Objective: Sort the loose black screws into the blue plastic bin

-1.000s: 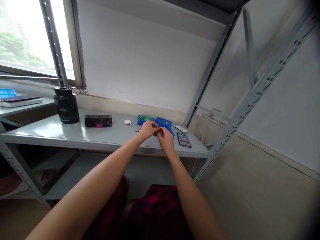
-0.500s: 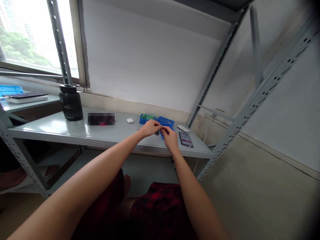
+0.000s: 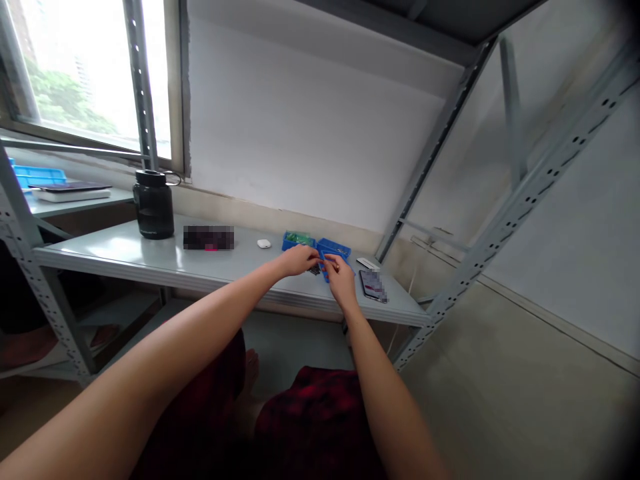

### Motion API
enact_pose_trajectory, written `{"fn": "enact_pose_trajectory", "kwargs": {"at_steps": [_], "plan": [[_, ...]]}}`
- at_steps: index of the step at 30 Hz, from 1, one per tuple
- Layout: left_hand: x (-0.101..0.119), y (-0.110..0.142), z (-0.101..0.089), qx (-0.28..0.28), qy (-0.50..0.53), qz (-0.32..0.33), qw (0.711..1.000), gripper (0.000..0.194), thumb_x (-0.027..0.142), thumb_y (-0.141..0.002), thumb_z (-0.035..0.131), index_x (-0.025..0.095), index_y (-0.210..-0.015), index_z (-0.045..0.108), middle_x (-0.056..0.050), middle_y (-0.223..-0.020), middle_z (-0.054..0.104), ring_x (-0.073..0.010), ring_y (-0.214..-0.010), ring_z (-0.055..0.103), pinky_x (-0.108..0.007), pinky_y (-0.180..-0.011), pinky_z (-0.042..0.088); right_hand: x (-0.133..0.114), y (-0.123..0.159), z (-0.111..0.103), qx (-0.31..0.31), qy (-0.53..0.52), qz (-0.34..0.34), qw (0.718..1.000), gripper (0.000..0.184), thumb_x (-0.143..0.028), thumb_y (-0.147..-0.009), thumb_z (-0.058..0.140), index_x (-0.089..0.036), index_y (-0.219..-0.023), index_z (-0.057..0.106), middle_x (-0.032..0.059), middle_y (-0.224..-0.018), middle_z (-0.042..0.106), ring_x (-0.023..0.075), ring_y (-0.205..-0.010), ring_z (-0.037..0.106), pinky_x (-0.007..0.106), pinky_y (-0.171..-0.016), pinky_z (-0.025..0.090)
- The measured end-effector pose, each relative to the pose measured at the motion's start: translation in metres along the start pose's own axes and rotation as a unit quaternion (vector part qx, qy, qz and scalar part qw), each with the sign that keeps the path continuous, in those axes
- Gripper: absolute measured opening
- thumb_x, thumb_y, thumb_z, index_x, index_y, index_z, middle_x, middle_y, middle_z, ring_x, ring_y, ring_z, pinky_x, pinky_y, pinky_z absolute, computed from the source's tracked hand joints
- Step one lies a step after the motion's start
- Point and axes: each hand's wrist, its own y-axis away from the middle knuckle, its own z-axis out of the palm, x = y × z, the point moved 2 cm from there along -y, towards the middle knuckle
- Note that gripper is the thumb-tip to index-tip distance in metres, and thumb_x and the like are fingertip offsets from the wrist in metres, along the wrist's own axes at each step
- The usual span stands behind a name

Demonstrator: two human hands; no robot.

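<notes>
"View has swung slightly left over the past second. Right fingertips look more spread than half a second ago; both hands otherwise about where they were."

"Nearest things?"

"Red-and-black checked cloth (image 3: 305, 407) over the lap, below the front edge of the worktop (image 3: 240, 261). Then the hands, toward the right end."

"Grip?"

"Left hand (image 3: 300, 259): fingers bent toward the thumb. Right hand (image 3: 343, 279): thumb and forefinger reaching to meet the left's fingertips. How far either is closed, and whether anything sits between — cannot tell, too small."

"Around them?"

"Front blue tray (image 3: 325, 274) under the hands, partly hidden, between front and back edges. Small dark pieces (image 3: 314, 270) just left of it, by the left hand."

"Farther out?"

"Phone (image 3: 369, 283), screen blurred, near the right end; flat white object (image 3: 368, 263) just behind. Pixelated dark item (image 3: 209, 238) and white case (image 3: 263, 244) well left of the hands. Toward the back edge, green-filled blue tray (image 3: 285, 242) and rear blue tray (image 3: 330, 244), side by side. Black bottle (image 3: 154, 208) upright toward the left end — window (image 3: 85, 80) beyond."
</notes>
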Motion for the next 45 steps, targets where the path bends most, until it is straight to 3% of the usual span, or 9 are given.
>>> {"fn": "enact_pose_trajectory", "kwargs": {"at_steps": [6, 15, 22, 28, 34, 37, 40, 45], "plan": [[-0.002, 0.000, -0.002, 0.010, -0.035, 0.038, 0.999, 0.036, 0.036, -0.093, 0.040, 0.016, -0.087, 0.070, -0.008, -0.089, 0.071, -0.0180, -0.077, 0.063, -0.024, -0.067, 0.044, -0.001, 0.000, 0.003, 0.001, -0.003, -0.003, 1.000, 0.030, -0.042, -0.081, 0.054, -0.021, -0.100, 0.064, 0.0055, -0.085, 0.072, 0.0203, -0.077, 0.068, 0.032, -0.072, 0.051], [-0.001, -0.002, -0.003, 0.051, -0.005, 0.023, 0.998, 0.034, 0.034, -0.090, 0.045, 0.015, -0.075, 0.068, -0.007, -0.075, 0.068, -0.0164, -0.068, 0.061, -0.024, -0.066, 0.044, -0.006, -0.002, 0.000, 0.021, 0.027, -0.008, 0.999, 0.027, -0.038, -0.079, 0.057, -0.020, -0.097, 0.065, 0.0046, -0.079, 0.071, 0.0194, -0.075, 0.066, 0.031, -0.070, 0.050], [0.015, -0.006, 0.007, 0.054, -0.006, -0.010, 0.998, 0.031, 0.036, -0.090, 0.046, 0.017, -0.084, 0.070, -0.008, -0.084, 0.070, -0.0201, -0.079, 0.064, -0.026, -0.070, 0.047, -0.007, 0.000, -0.006, 0.020, 0.155, -0.071, 0.985, 0.022, -0.032, -0.082, 0.051, -0.020, -0.091, 0.068, 0.0074, -0.087, 0.072, 0.0220, -0.079, 0.065, 0.034, -0.077, 0.046], [0.015, -0.005, 0.006, 0.055, -0.007, -0.027, 0.998, 0.022, 0.029, -0.087, 0.049, 0.018, -0.088, 0.068, -0.006, -0.086, 0.069, -0.0202, -0.081, 0.064, -0.026, -0.071, 0.047, -0.008, 0.002, -0.005, 0.024, 0.166, -0.097, 0.981, 0.025, -0.034, -0.083, 0.049, -0.020, -0.089, 0.069, 0.0077, -0.087, 0.072, 0.0224, -0.079, 0.064, 0.033, -0.076, 0.045], [0.010, 0.000, 0.000, 0.044, 0.010, 0.035, 0.998, 0.020, 0.018, -0.082, 0.051, 0.017, -0.093, 0.067, -0.006, -0.097, 0.069, -0.0189, -0.090, 0.062, -0.027, -0.082, 0.047, -0.011, 0.006, 0.006, 0.008, 0.176, -0.097, 0.980, 0.024, -0.037, -0.081, 0.052, -0.022, -0.080, 0.070, 0.0075, -0.081, 0.073, 0.0229, -0.075, 0.063, 0.032, -0.071, 0.044], [0.010, 0.002, -0.004, 0.052, 0.061, 0.009, 0.997, 0.018, 0.018, -0.082, 0.053, 0.016, -0.094, 0.067, -0.007, -0.096, 0.069, -0.0189, -0.090, 0.062, -0.029, -0.083, 0.049, -0.012, 0.005, 0.007, 0.019, 0.129, -0.081, 0.988, 0.024, -0.041, -0.078, 0.055, -0.022, -0.077, 0.069, 0.0066, -0.077, 0.072, 0.0220, -0.073, 0.062, 0.032, -0.070, 0.045], [0.012, 0.004, -0.007, 0.066, 0.110, -0.033, 0.991, 0.021, 0.024, -0.084, 0.053, 0.016, -0.098, 0.067, -0.008, -0.096, 0.070, -0.0187, -0.087, 0.063, -0.029, -0.081, 0.050, -0.007, 0.001, 0.006, 0.029, 0.027, -0.022, 0.999, 0.029, -0.047, -0.075, 0.057, -0.020, -0.077, 0.067, 0.0047, -0.073, 0.069, 0.0189, -0.069, 0.059, 0.029, -0.063, 0.045], [0.018, 0.004, -0.003, 0.041, 0.120, -0.008, 0.992, 0.025, 0.020, -0.081, 0.053, 0.015, -0.101, 0.066, -0.007, -0.095, 0.071, -0.0170, -0.084, 0.064, -0.025, -0.076, 0.050, 0.002, -0.001, 0.007, 0.016, -0.138, 0.083, 0.987, 0.034, -0.051, -0.068, 0.062, -0.019, -0.078, 0.062, 0.0029, -0.074, 0.065, 0.0147, -0.065, 0.057, 0.023, -0.054, 0.042]]}}
